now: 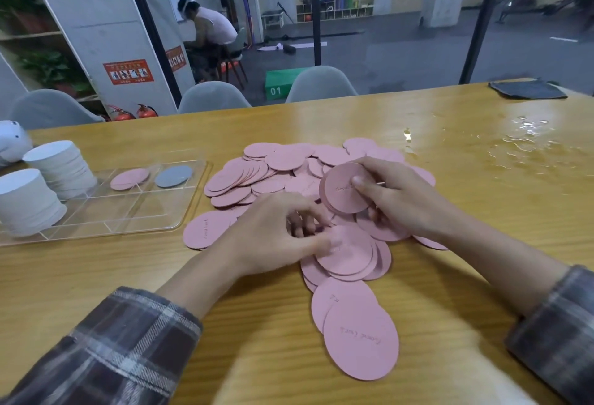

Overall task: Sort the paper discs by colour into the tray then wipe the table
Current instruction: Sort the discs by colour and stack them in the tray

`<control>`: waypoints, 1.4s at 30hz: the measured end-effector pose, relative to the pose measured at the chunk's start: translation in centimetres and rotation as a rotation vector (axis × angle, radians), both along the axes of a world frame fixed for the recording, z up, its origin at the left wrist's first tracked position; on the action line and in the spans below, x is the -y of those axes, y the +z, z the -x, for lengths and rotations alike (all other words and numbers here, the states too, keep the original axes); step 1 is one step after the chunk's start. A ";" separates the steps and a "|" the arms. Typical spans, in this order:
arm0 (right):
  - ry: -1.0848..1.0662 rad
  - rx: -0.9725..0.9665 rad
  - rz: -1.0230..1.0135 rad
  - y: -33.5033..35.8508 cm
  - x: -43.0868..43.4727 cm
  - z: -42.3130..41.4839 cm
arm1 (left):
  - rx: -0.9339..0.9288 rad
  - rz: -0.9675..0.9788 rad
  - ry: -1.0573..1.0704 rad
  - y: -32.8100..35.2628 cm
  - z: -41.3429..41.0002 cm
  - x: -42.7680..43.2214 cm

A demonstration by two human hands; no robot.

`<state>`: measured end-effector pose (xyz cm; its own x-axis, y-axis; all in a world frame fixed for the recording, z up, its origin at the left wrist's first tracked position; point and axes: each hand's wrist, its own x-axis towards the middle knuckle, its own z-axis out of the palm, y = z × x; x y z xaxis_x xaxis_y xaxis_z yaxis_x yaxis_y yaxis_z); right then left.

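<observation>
A heap of pink paper discs (283,170) covers the middle of the wooden table (128,276). My right hand (398,202) grips a small stack of pink discs (342,191) held on edge above the heap. My left hand (283,234) lies on the heap with its fingers curled, pinching at a pink disc (350,253). At the left stands a clear divided tray (135,212); it holds one pink disc (129,178), one grey disc (174,176) and two stacks of white discs (29,202).
Spilled water (527,141) shines on the table at the right. A dark grey cloth (527,89) lies at the far right corner. Grey chairs (321,85) stand behind the table. A white object (11,141) sits at the far left edge.
</observation>
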<state>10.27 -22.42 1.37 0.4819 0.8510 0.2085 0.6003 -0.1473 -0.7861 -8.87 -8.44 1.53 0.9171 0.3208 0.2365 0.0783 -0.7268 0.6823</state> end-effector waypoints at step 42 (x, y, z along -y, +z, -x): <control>0.067 -0.124 0.001 0.8 0.0 0.9 | 0.036 -0.057 -0.040 -0.2 -0.2 0.0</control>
<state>9.34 -22.39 2.13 0.4464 0.8823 0.1495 0.5069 -0.1116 -0.8547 -8.66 -8.47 1.35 0.9195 0.2689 0.2866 0.0241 -0.7665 0.6417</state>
